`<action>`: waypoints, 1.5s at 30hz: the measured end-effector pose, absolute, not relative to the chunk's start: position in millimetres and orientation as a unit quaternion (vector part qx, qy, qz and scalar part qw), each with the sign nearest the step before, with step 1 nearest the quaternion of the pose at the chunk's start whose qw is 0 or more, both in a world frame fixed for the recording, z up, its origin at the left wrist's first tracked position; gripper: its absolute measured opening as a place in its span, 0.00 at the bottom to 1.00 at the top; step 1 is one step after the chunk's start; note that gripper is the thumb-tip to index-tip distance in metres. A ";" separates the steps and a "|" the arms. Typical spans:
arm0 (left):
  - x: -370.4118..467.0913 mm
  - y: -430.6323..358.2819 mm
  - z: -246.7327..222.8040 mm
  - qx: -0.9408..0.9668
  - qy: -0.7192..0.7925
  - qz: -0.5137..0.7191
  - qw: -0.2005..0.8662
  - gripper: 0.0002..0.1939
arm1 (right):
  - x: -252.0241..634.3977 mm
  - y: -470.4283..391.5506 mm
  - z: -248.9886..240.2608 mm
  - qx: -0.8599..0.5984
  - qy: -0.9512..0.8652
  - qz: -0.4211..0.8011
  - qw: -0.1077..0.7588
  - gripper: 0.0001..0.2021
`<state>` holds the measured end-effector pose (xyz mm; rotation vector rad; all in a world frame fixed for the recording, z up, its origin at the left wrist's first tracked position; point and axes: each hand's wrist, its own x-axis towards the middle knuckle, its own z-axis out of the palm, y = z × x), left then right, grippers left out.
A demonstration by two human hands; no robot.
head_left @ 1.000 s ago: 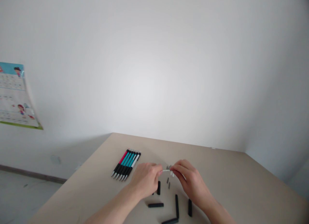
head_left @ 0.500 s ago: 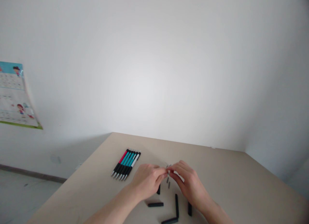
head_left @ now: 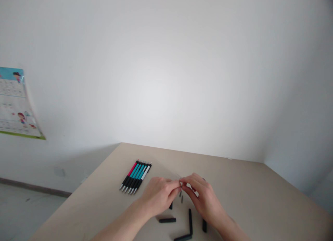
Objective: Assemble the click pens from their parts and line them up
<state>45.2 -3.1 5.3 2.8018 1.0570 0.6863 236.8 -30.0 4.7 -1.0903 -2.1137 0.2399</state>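
My left hand (head_left: 160, 195) and my right hand (head_left: 199, 192) meet above the table, fingertips pinched together. Whatever lies between the fingertips is too small and too covered to name. Just below them, small grey metal-looking pieces (head_left: 182, 199) lie on the tabletop. Nearer to me are several short black tubes: one lies crosswise (head_left: 167, 220), another points away from me (head_left: 190, 221), and a third sits at the bottom (head_left: 182, 237). One black tube (head_left: 204, 225) is partly behind my right wrist, and another (head_left: 171, 206) is mostly hidden by my left hand.
A neat row of pens (head_left: 135, 177), with pink, teal and white barrels and black grips, lies left of my hands. The beige table (head_left: 244, 192) reaches the white wall (head_left: 166, 78). A calendar (head_left: 19, 102) hangs at the far left.
My fingertips have drawn slightly closer together, covering more of the small thing between them. A dark tip now shows behind my right hand. The pens and black tubes have not moved.
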 end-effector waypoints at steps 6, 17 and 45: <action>44.3 -2.5 5.8 0.911 0.352 0.215 0.034 0.14 | 237.9 -33.6 8.1 -0.416 -0.825 0.108 0.367 0.12; 45.5 -6.3 10.2 0.911 0.357 0.198 0.058 0.15 | 235.4 -31.4 6.3 -0.426 -0.826 0.103 0.355 0.11; 42.0 2.0 0.7 0.888 0.432 0.156 0.021 0.21 | 248.2 -16.8 -14.5 -0.591 -0.753 0.062 0.282 0.07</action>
